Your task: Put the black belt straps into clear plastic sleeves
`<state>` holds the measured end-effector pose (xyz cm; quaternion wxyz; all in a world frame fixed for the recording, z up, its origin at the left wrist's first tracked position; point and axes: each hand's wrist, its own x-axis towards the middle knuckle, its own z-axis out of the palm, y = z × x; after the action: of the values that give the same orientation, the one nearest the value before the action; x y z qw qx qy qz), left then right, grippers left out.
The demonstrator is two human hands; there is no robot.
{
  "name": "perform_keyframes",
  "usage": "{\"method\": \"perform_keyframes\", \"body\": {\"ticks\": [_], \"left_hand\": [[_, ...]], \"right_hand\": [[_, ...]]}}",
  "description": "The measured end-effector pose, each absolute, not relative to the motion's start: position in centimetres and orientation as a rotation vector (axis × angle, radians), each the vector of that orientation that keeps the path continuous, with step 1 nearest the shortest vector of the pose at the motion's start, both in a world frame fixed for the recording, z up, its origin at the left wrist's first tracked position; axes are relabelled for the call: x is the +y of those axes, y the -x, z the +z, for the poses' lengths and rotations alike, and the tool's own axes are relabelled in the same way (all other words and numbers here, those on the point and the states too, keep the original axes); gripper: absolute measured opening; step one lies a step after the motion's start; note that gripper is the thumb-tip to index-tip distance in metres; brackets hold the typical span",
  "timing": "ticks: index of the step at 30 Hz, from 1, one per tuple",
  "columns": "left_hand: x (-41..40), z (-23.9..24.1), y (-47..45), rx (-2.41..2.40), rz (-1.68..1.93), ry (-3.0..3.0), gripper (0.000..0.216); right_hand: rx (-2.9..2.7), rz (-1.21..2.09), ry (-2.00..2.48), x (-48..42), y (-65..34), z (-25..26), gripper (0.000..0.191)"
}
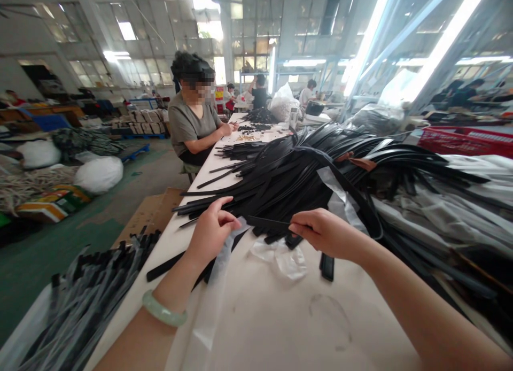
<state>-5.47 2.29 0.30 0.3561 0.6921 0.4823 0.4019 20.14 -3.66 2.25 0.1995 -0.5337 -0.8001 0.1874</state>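
My left hand (212, 229) pinches the open end of a long clear plastic sleeve (208, 301) that trails down over the white table (288, 317). My right hand (324, 233) is closed on a thin black strap (266, 222), whose tip points at the sleeve's mouth. Both hands meet just in front of a big heap of black straps (296, 168). A pale green bangle (163, 311) sits on my left wrist. A crumpled clear wrapper (280, 256) lies under the right hand.
Bagged straps (84, 301) pile up at the table's left edge beside a cardboard box (150, 213). More sleeved straps (441, 210) lie at right. A seated person (194, 120) works farther along the table. A red crate (465, 140) stands at far right.
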Motion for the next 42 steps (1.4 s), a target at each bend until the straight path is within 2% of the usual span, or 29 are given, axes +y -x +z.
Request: {"method": "perform_keyframes", "body": {"ticks": [5, 11, 16, 21, 26, 30, 34, 42], "left_hand": [[1.9, 0.6, 5.3, 1.22, 0.969, -1.806, 0.057], [1.1, -0.2, 4.7, 1.079, 0.723, -1.814, 0.049], [-0.2, -1.0, 3.5, 0.972, 0.59, -1.843, 0.051], [-1.9, -0.7, 2.1, 0.955, 0.597, -1.682, 0.049], [-2.6, -0.7, 1.6, 0.958, 0.583, -1.468, 0.049], [-2.3, -0.4, 1.8, 1.031, 0.567, -1.4, 0.053], [-2.0, 0.4, 1.9, 1.154, 0.566, -1.496, 0.053], [-2.7, -0.4, 1.6, 0.864, 0.472, -1.319, 0.054]], "right_hand": [[-2.309, 0.508, 1.506, -3.6, -20.0, 2.1, 0.026], [-2.461, 0.507, 1.525, -3.9, -20.3, 2.4, 0.028], [-2.547, 0.505, 1.554, -4.6, -19.9, 2.9, 0.024], [-2.618, 0.455, 1.431, -5.6, -18.7, 4.1, 0.028], [-2.744, 0.368, 1.279, -6.3, -17.2, 4.8, 0.023], [-2.636, 0.268, 1.445, -5.8, -18.5, 5.0, 0.03], [-2.515, 0.339, 1.476, -4.8, -22.1, 5.1, 0.018], [-2.551, 0.136, 1.284, -5.9, -18.5, 5.0, 0.02]]}}
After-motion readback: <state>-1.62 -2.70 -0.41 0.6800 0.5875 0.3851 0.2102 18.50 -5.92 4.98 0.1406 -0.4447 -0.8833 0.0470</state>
